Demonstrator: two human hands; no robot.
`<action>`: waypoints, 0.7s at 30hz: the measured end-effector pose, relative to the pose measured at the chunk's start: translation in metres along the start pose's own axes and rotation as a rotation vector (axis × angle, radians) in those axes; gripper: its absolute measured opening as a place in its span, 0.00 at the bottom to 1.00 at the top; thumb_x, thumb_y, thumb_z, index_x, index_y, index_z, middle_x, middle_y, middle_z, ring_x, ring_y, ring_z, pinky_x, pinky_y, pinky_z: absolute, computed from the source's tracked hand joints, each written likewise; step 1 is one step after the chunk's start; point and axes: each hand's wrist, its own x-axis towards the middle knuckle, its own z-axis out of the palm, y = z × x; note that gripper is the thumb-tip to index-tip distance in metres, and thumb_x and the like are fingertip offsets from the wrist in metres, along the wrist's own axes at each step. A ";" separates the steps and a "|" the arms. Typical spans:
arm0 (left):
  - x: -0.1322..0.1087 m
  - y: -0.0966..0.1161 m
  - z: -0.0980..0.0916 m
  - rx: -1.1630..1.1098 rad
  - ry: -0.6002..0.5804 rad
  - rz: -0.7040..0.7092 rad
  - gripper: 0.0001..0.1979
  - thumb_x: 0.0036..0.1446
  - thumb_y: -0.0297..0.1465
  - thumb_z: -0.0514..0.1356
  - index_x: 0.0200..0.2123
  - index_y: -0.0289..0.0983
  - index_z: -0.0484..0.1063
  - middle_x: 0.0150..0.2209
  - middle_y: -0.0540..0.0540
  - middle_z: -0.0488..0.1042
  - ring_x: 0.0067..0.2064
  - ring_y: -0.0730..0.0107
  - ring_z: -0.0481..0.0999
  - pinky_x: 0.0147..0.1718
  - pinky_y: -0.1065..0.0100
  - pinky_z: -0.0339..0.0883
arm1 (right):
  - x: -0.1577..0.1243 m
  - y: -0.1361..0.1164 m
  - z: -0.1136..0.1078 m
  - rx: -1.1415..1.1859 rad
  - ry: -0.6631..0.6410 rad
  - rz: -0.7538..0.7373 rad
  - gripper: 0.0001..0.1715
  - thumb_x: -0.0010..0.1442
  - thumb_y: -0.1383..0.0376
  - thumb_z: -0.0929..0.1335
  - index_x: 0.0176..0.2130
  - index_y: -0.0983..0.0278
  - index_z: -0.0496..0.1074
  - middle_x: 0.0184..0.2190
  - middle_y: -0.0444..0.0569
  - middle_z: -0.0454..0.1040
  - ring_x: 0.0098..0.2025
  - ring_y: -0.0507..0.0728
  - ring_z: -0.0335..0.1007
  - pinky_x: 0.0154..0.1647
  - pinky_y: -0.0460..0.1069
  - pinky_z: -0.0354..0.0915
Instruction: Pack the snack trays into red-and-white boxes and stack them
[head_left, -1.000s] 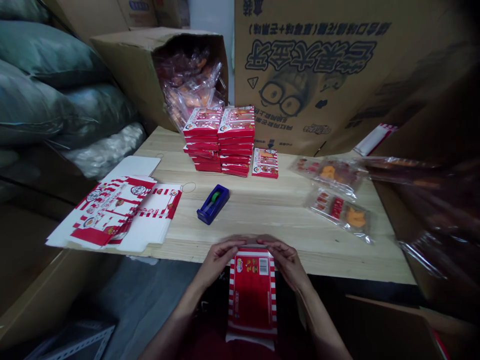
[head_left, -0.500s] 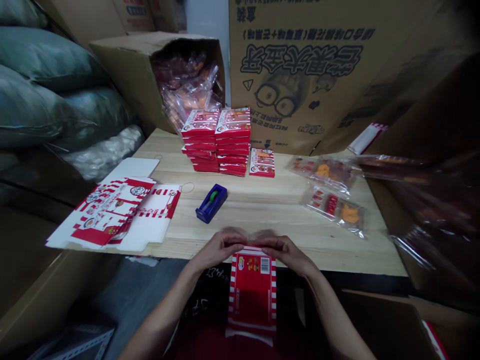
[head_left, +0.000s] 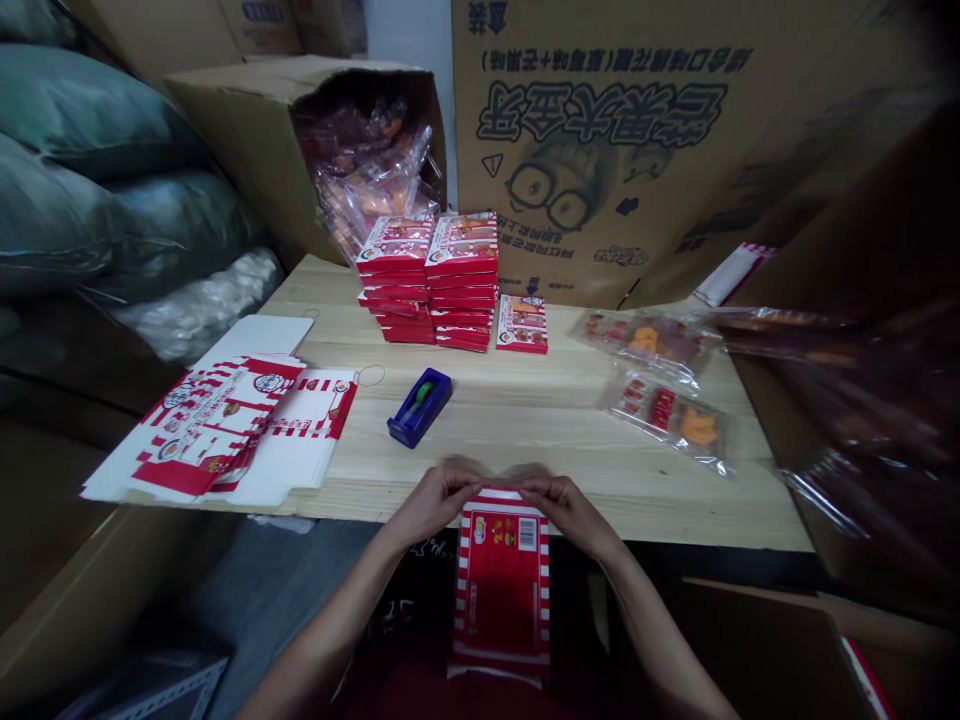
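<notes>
A red box with white striped edges and a barcode hangs over the table's near edge, its far end between my two hands. My left hand pinches the top left corner, and my right hand grips the top right corner. The fingertips of both are smeared by motion. A blue tape dispenser with green tape sits beyond my left hand. At the left lie flat printed box blanks, red and white. Two stacks of filled boxes stand at the back, with a single box beside them.
Clear packets of orange and red pieces lie at the right of the wooden table. An open carton of packets stands behind, beside a large carton. Full sacks are piled at the left.
My hands stay at the box's top end, with slight finger motion. The white strip along that end now shows red stripes between the hands. The camera view has shifted a little.
</notes>
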 end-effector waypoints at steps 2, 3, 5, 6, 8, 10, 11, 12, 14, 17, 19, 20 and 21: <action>-0.008 0.002 0.000 0.039 0.006 0.024 0.16 0.68 0.40 0.59 0.49 0.42 0.84 0.42 0.40 0.85 0.45 0.55 0.83 0.46 0.60 0.75 | -0.009 0.003 0.002 -0.038 0.012 -0.039 0.22 0.64 0.46 0.71 0.51 0.52 0.82 0.50 0.50 0.84 0.56 0.66 0.77 0.65 0.67 0.65; -0.012 0.003 0.000 0.054 0.014 0.042 0.16 0.68 0.39 0.59 0.50 0.43 0.83 0.45 0.40 0.85 0.47 0.54 0.83 0.48 0.58 0.75 | -0.014 0.005 0.002 -0.068 0.026 -0.069 0.21 0.65 0.47 0.71 0.53 0.51 0.81 0.53 0.49 0.82 0.62 0.66 0.73 0.69 0.68 0.58; -0.021 0.004 0.001 0.089 0.022 0.096 0.15 0.68 0.37 0.60 0.55 0.46 0.81 0.53 0.41 0.82 0.55 0.53 0.81 0.55 0.54 0.73 | -0.022 0.009 0.003 -0.131 0.065 -0.127 0.20 0.65 0.48 0.71 0.53 0.49 0.80 0.58 0.47 0.80 0.67 0.66 0.66 0.73 0.69 0.51; -0.026 0.004 0.002 0.108 0.021 0.128 0.16 0.68 0.35 0.60 0.56 0.48 0.79 0.57 0.42 0.80 0.59 0.53 0.78 0.60 0.51 0.70 | -0.025 0.010 0.004 -0.154 0.083 -0.146 0.19 0.66 0.48 0.71 0.53 0.49 0.80 0.58 0.47 0.79 0.67 0.66 0.66 0.73 0.69 0.50; -0.033 0.003 0.007 0.139 0.019 0.175 0.19 0.67 0.32 0.61 0.60 0.51 0.76 0.63 0.43 0.75 0.66 0.53 0.72 0.65 0.47 0.63 | -0.027 0.013 0.007 -0.147 0.117 -0.148 0.18 0.65 0.49 0.71 0.52 0.49 0.81 0.57 0.48 0.80 0.64 0.66 0.70 0.71 0.69 0.55; -0.039 0.000 0.013 0.144 0.030 0.183 0.21 0.68 0.31 0.60 0.61 0.52 0.74 0.66 0.44 0.71 0.68 0.53 0.68 0.67 0.45 0.60 | -0.026 0.016 0.011 -0.095 0.141 -0.127 0.17 0.63 0.48 0.73 0.49 0.50 0.83 0.52 0.49 0.82 0.59 0.66 0.75 0.67 0.67 0.60; -0.041 -0.002 0.015 0.140 0.038 0.174 0.21 0.68 0.31 0.59 0.61 0.52 0.74 0.66 0.43 0.71 0.68 0.54 0.69 0.67 0.45 0.60 | -0.024 0.017 0.014 -0.070 0.153 -0.116 0.17 0.62 0.48 0.74 0.47 0.51 0.84 0.50 0.49 0.83 0.57 0.66 0.76 0.66 0.66 0.62; -0.042 -0.003 0.017 0.138 0.039 0.163 0.20 0.69 0.31 0.58 0.61 0.51 0.74 0.65 0.43 0.72 0.67 0.54 0.70 0.66 0.46 0.61 | -0.022 0.018 0.016 -0.049 0.165 -0.108 0.18 0.61 0.47 0.74 0.46 0.52 0.84 0.49 0.50 0.84 0.55 0.66 0.77 0.65 0.66 0.64; -0.041 -0.003 0.015 0.161 0.025 0.158 0.19 0.69 0.32 0.57 0.60 0.50 0.75 0.63 0.42 0.75 0.65 0.55 0.72 0.65 0.48 0.63 | -0.018 0.018 0.019 -0.032 0.187 -0.103 0.19 0.59 0.46 0.75 0.44 0.53 0.85 0.49 0.51 0.84 0.55 0.68 0.77 0.63 0.65 0.65; -0.031 -0.001 -0.009 0.268 0.205 0.226 0.19 0.67 0.34 0.60 0.60 0.46 0.74 0.63 0.40 0.73 0.67 0.55 0.69 0.66 0.50 0.60 | -0.014 0.016 0.018 -0.026 0.204 -0.095 0.19 0.59 0.46 0.75 0.43 0.54 0.85 0.48 0.53 0.84 0.54 0.70 0.77 0.60 0.67 0.67; -0.019 0.001 -0.037 0.390 0.557 0.224 0.20 0.64 0.36 0.64 0.58 0.42 0.74 0.66 0.37 0.69 0.70 0.52 0.63 0.68 0.49 0.54 | -0.015 0.013 0.016 -0.015 0.193 -0.065 0.19 0.58 0.46 0.76 0.43 0.54 0.85 0.46 0.54 0.85 0.52 0.71 0.78 0.58 0.67 0.69; -0.012 0.001 -0.052 0.447 0.721 0.180 0.20 0.61 0.36 0.66 0.55 0.40 0.74 0.66 0.35 0.68 0.71 0.49 0.60 0.68 0.48 0.52 | -0.015 0.012 0.014 -0.007 0.186 -0.049 0.20 0.57 0.46 0.76 0.43 0.54 0.85 0.45 0.54 0.85 0.52 0.71 0.78 0.57 0.68 0.69; -0.005 0.001 -0.067 0.493 0.816 0.111 0.20 0.58 0.37 0.68 0.52 0.38 0.75 0.64 0.34 0.69 0.70 0.47 0.61 0.67 0.48 0.53 | -0.016 0.010 0.014 0.000 0.182 -0.038 0.20 0.56 0.45 0.76 0.42 0.54 0.86 0.45 0.54 0.85 0.53 0.72 0.78 0.57 0.68 0.69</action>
